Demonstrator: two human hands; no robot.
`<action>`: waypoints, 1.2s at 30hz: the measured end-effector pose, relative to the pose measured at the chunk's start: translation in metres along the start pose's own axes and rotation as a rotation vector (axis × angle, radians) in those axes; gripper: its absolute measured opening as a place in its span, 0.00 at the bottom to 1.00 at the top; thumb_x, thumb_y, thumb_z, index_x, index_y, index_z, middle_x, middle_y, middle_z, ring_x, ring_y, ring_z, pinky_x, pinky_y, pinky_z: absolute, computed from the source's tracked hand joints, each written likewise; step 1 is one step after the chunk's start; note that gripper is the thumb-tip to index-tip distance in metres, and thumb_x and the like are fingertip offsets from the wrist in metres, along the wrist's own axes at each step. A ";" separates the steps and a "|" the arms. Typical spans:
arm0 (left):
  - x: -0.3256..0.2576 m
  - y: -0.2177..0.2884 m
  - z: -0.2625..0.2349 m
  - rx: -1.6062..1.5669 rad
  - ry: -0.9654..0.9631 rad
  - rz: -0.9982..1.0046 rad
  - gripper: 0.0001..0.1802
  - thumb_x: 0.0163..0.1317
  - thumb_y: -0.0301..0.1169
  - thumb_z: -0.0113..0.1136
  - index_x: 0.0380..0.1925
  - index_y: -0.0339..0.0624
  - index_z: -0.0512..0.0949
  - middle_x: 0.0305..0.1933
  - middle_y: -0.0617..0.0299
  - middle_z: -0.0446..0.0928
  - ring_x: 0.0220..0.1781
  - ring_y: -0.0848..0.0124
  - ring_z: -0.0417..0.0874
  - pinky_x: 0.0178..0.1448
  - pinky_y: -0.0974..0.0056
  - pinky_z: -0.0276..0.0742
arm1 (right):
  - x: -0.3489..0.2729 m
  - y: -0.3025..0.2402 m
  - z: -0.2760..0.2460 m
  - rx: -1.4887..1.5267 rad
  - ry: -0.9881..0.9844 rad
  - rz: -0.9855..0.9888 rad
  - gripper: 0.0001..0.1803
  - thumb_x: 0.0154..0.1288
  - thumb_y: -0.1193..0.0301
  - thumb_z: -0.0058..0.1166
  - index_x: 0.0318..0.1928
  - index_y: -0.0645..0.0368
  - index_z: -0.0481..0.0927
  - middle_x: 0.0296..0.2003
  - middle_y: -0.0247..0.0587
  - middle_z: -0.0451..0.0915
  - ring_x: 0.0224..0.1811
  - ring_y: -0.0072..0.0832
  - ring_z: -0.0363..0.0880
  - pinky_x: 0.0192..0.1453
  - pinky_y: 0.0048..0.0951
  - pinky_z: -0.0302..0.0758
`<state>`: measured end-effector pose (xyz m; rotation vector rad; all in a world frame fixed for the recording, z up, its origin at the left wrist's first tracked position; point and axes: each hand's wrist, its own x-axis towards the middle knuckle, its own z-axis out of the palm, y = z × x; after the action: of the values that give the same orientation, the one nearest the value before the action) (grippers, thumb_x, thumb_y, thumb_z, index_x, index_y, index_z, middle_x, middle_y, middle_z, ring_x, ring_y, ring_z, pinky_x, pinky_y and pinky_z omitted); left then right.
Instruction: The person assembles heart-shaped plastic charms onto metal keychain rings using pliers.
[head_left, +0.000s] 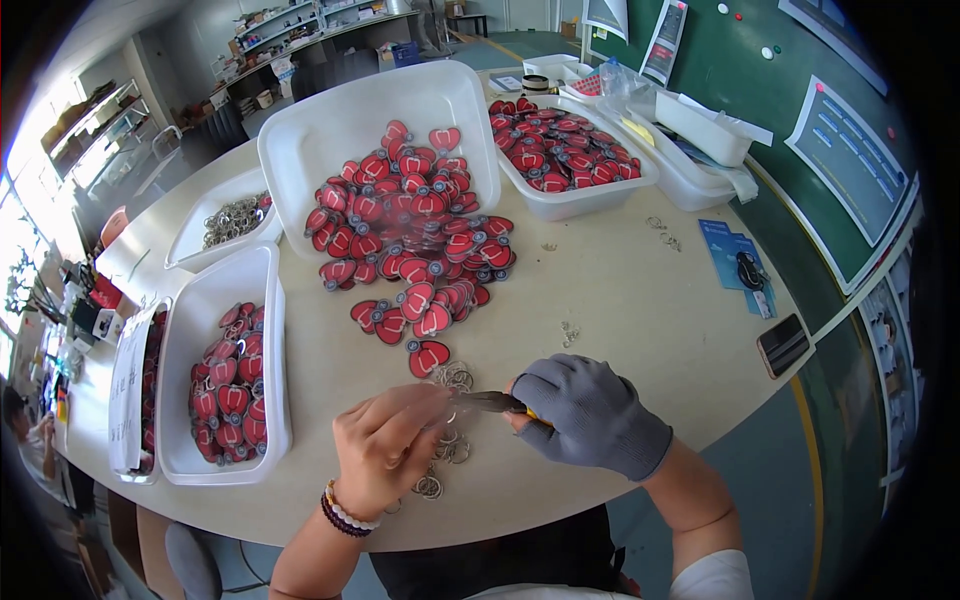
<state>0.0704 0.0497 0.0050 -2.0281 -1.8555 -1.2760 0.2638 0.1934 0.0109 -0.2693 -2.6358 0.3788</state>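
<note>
A round, pale bench (640, 300) is seen from above, and most of it is taken up by white trays. The large tilted tray (330, 130) at the centre is spilled open, and a heap of red heart-shaped tags (415, 235) is spread from it across the bench; these appear not yet fitted, so most of the work is judged to be left. A tray at the left (275, 350) is part filled with similar red tags (228, 395), possibly the finished ones. A further tray (580, 205) behind holds more red tags, and a small tray (190, 245) holds metal rings. Loose split rings (445, 450) are scattered beneath the hands. Pliers (495, 402) are gripped in the closed, grey-gloved right hand (590, 415). A ring, hardly visible, is pinched at the plier tips by the bare left hand (385, 450).
</note>
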 end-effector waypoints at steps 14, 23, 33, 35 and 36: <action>-0.007 0.024 -0.024 0.458 0.054 0.383 0.14 0.45 0.26 0.65 0.36 0.45 0.82 0.39 0.66 0.78 0.41 0.69 0.84 0.45 0.63 0.84 | -0.012 -0.030 -0.034 -0.139 -0.090 -0.032 0.12 0.56 0.65 0.64 0.36 0.58 0.78 0.33 0.39 0.74 0.31 0.35 0.76 0.37 0.35 0.75; -0.017 0.033 -0.032 0.590 0.029 0.457 0.12 0.47 0.27 0.65 0.35 0.48 0.82 0.43 0.67 0.79 0.43 0.69 0.83 0.46 0.63 0.83 | -0.015 -0.042 -0.041 -0.135 -0.116 -0.043 0.13 0.57 0.64 0.64 0.36 0.59 0.77 0.32 0.40 0.74 0.31 0.36 0.76 0.36 0.35 0.75; -0.024 0.040 -0.037 0.608 -0.012 0.503 0.11 0.47 0.29 0.64 0.34 0.49 0.81 0.45 0.67 0.78 0.44 0.68 0.81 0.49 0.63 0.81 | -0.022 -0.049 -0.042 -0.164 -0.151 -0.066 0.13 0.56 0.64 0.64 0.35 0.58 0.78 0.32 0.39 0.74 0.31 0.36 0.76 0.36 0.36 0.76; -0.025 0.041 -0.039 0.596 -0.028 0.494 0.11 0.47 0.29 0.64 0.34 0.49 0.81 0.45 0.67 0.78 0.44 0.68 0.81 0.49 0.63 0.81 | -0.023 -0.051 -0.041 -0.191 -0.145 -0.089 0.13 0.56 0.63 0.65 0.35 0.58 0.78 0.32 0.39 0.74 0.31 0.36 0.76 0.37 0.36 0.75; -0.025 0.041 -0.040 0.563 -0.053 0.488 0.12 0.46 0.29 0.65 0.34 0.49 0.81 0.45 0.67 0.78 0.44 0.69 0.81 0.49 0.62 0.81 | -0.023 -0.052 -0.042 -0.210 -0.155 -0.092 0.13 0.56 0.63 0.64 0.35 0.57 0.77 0.32 0.39 0.74 0.32 0.36 0.76 0.38 0.37 0.75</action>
<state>0.0882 -0.0032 0.0326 -2.0069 -1.3853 -0.5066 0.2968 0.1477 0.0530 -0.1910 -2.8314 0.0955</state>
